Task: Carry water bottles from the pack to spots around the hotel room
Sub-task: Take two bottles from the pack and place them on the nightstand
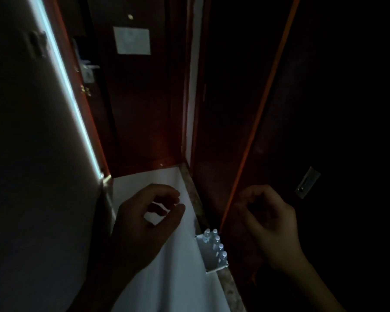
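Observation:
A pack of water bottles (212, 251) stands on the pale floor (167, 278) against the speckled stone skirting, low in the dim entry passage. Several white-capped bottles line its right side; the rest of the wrapped pack looks flat and pale. My left hand (144, 221) hovers above the floor to the left of the pack, fingers curled apart, holding nothing. My right hand (268, 224) hovers to the right of the pack in front of a dark wooden panel, fingers loosely curled, also with nothing in it.
A dark red entry door (144, 97) with a handle (88, 68) and a white notice closes the passage ahead. A pale wall or door (32, 154) stands at the left. Dark wooden wardrobe panels (313, 109) with a recessed pull (306, 183) line the right.

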